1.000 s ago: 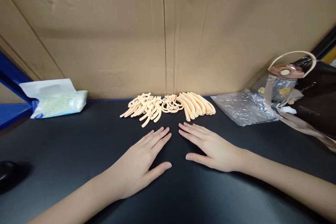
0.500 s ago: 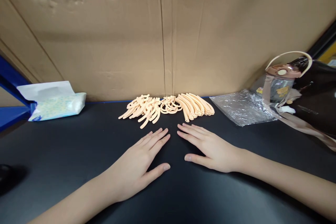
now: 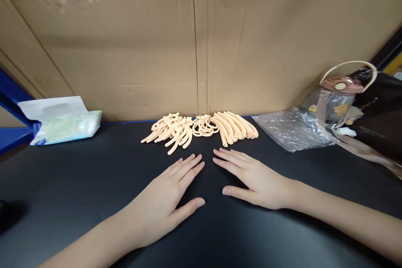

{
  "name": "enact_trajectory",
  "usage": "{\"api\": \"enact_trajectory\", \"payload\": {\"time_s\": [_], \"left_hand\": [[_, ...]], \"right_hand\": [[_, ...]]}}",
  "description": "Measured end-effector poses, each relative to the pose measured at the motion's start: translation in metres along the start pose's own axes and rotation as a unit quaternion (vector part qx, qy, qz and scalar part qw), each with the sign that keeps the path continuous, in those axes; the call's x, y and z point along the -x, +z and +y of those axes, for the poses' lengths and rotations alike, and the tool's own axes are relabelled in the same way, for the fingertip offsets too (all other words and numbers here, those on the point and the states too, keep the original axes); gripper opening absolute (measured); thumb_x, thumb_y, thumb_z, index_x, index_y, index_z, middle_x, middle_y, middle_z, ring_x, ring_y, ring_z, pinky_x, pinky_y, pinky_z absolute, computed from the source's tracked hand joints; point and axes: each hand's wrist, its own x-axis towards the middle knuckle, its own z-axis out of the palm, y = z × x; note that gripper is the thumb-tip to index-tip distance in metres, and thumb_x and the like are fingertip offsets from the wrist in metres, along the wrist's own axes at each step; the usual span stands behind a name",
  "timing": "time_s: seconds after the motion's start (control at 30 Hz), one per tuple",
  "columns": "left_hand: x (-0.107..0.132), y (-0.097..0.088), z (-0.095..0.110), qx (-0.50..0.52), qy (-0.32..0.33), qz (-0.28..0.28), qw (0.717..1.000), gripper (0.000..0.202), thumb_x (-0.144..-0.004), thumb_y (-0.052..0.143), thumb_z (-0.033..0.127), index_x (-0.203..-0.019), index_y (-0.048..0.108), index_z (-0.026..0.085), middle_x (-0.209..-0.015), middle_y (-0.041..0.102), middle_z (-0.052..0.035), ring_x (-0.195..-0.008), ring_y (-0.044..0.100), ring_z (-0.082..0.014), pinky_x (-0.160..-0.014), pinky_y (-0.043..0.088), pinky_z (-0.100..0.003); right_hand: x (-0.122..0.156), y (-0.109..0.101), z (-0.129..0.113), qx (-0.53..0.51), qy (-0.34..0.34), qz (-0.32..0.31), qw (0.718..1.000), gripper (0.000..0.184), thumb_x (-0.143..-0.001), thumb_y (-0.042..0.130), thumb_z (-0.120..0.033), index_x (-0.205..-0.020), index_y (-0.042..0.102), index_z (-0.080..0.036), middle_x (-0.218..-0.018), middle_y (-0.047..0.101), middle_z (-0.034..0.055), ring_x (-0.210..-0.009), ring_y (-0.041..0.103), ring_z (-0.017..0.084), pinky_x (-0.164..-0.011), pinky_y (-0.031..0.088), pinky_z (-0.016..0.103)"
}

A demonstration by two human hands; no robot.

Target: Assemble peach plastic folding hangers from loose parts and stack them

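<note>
My left hand (image 3: 172, 197) lies palm down on the black tabletop (image 3: 94, 184), fingers stretched out and thumb apart, holding nothing. Opposite it, my right hand (image 3: 254, 178) rests flat in the same way, also holding nothing. Just beyond the fingertips are three groups of peach-coloured plastic pieces. At the left is a loose heap of curved pieces with hooked ends (image 3: 176, 131). Several rings (image 3: 204, 127) overlap in the middle. To the right, gently curved bars (image 3: 235, 127) lie side by side in a stack. Neither hand touches the pieces.
A soft packet of tissues (image 3: 67, 123) lies at the far left. To the right are a clear plastic bag (image 3: 292, 130), a drink bottle (image 3: 336, 102) with handle and strap, and a dark bag (image 3: 380, 113). A cardboard wall (image 3: 141, 50) closes off the back.
Both hands stay flat in place. Only a very slight shift of the whole view shows; the pieces have not moved.
</note>
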Motion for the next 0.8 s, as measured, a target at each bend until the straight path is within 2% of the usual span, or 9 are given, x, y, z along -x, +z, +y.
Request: {"api": "enact_trajectory", "payload": {"time_s": [0.33,0.43,0.53,0.6,0.7,0.8], "left_hand": [[0.002,0.007,-0.002,-0.008,0.018,0.029,0.999,0.063,-0.099,0.043,0.048,-0.153,0.025,0.024,-0.158,0.034,-0.0061,-0.143,0.037,-0.0259,-0.115,0.038,-0.048],[-0.002,0.003,-0.002,-0.03,-0.004,0.051,0.998,0.053,-0.098,0.044,0.048,-0.146,0.042,0.025,-0.151,0.046,-0.006,-0.142,0.038,-0.0288,-0.116,0.033,-0.055],[-0.006,-0.003,-0.01,-0.072,-0.048,0.118,0.989,0.041,-0.099,0.043,0.045,-0.13,0.06,0.024,-0.14,0.056,-0.0079,-0.14,0.039,-0.0333,-0.114,0.03,-0.062],[-0.009,-0.006,-0.018,-0.093,-0.065,0.149,0.982,0.039,-0.098,0.043,0.042,-0.125,0.064,0.023,-0.134,0.059,-0.0106,-0.135,0.044,-0.0353,-0.109,0.037,-0.061],[-0.011,-0.008,-0.03,-0.125,-0.085,0.164,0.975,0.038,-0.098,0.042,0.04,-0.119,0.068,0.022,-0.122,0.064,-0.0124,-0.116,0.056,-0.0347,-0.093,0.049,-0.055],[-0.015,-0.008,-0.035,-0.153,-0.09,0.171,0.969,0.037,-0.098,0.04,0.037,-0.116,0.069,0.021,-0.112,0.067,-0.0114,-0.104,0.06,-0.0315,-0.086,0.05,-0.05]], "right_hand": [[0.001,0.0,-0.001,0.003,0.0,-0.001,1.0,0.072,-0.098,0.038,-0.059,-0.151,0.035,-0.01,-0.16,0.024,0.0135,-0.149,0.021,0.027,-0.12,0.024,0.051],[0.0,0.001,-0.001,0.007,0.0,0.0,1.0,0.073,-0.098,0.037,-0.06,-0.151,0.035,-0.01,-0.16,0.023,0.013,-0.149,0.021,0.027,-0.121,0.024,0.05],[0.001,0.001,0.0,0.008,0.001,-0.001,1.0,0.073,-0.098,0.036,-0.061,-0.151,0.035,-0.01,-0.16,0.024,0.0124,-0.149,0.021,0.027,-0.121,0.024,0.05],[0.001,0.001,0.0,0.009,0.002,-0.001,1.0,0.074,-0.098,0.036,-0.061,-0.151,0.035,-0.01,-0.16,0.024,0.0122,-0.149,0.021,0.027,-0.121,0.023,0.05],[0.002,0.0,0.0,0.008,0.002,-0.003,1.0,0.074,-0.098,0.035,-0.061,-0.151,0.035,-0.01,-0.16,0.024,0.0119,-0.149,0.021,0.027,-0.121,0.023,0.05],[0.001,0.0,0.0,0.003,0.001,0.001,1.0,0.073,-0.098,0.037,-0.06,-0.15,0.036,-0.01,-0.16,0.025,0.0131,-0.149,0.022,0.028,-0.121,0.024,0.051]]}}
